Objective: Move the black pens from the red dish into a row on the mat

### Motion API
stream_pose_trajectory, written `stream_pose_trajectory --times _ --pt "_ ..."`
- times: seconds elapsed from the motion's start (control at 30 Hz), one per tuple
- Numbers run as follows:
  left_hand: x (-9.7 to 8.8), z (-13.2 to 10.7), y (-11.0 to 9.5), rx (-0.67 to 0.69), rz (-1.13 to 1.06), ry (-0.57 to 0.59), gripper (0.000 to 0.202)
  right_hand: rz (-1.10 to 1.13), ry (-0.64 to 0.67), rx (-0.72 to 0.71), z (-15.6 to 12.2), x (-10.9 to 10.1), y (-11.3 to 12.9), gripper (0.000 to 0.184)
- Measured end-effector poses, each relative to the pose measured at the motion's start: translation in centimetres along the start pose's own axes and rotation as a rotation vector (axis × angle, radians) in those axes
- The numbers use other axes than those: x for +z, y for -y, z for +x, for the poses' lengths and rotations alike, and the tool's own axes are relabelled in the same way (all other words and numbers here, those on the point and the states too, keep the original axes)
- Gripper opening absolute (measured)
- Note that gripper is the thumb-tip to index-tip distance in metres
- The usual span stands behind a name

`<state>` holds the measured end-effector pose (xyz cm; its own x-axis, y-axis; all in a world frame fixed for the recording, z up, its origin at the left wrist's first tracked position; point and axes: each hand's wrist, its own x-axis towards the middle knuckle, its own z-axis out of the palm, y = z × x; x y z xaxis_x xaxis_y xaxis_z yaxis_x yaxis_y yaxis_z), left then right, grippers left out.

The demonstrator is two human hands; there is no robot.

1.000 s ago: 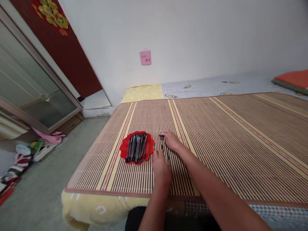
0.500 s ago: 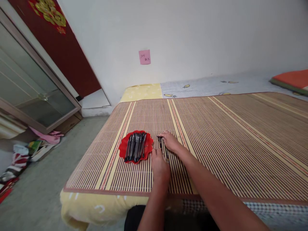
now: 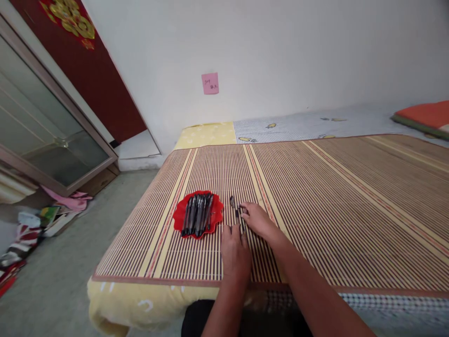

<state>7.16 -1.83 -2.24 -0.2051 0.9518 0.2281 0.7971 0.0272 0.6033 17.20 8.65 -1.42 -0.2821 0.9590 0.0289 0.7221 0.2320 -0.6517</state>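
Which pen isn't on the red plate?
The single pen lying on the mat by the right hand; the other pens sit together on the red plate.

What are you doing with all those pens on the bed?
A person has both hands on a striped mat spread over a bed. The left hand and right hand meet at one loose black pen lying on the mat. It is too small to tell whether either hand grips it. Beside them, a red plate holds a bunch of black pens side by side.
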Motion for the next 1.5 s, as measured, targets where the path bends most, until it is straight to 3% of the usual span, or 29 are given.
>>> stream_pose_trajectory --times 0.27,0.53,0.97,1.3,1.4,1.5 --pt "0.3 1.2 0.9 -0.028 -0.007 -0.058 0.031 -0.021 -0.013 0.033 0.3 0.7 1.3 0.028" --pt "0.3 0.9 1.0 -0.004 -0.019 -0.064 0.034 -0.026 -0.009 0.054 0.3 1.0 1.4 0.045" --pt "0.5 1.6 1.0 -0.038 -0.017 -0.080 0.034 -0.021 -0.039 0.037 0.3 1.5 1.1 0.042" --pt "0.4 0.7 1.0 0.007 -0.036 -0.128 0.026 0.037 -0.055 0.008 -0.1 0.9 1.0 0.039" --pt "-0.1 0.1 0.6 0.050 -0.067 -0.196 0.021 0.063 -0.056 0.002 -0.5 0.7 0.6 0.041" --pt "-1.1 0.0 0.5 0.142 -0.153 -0.341 0.016 0.027 -0.034 0.007 -1.6 0.4 0.3 0.040"
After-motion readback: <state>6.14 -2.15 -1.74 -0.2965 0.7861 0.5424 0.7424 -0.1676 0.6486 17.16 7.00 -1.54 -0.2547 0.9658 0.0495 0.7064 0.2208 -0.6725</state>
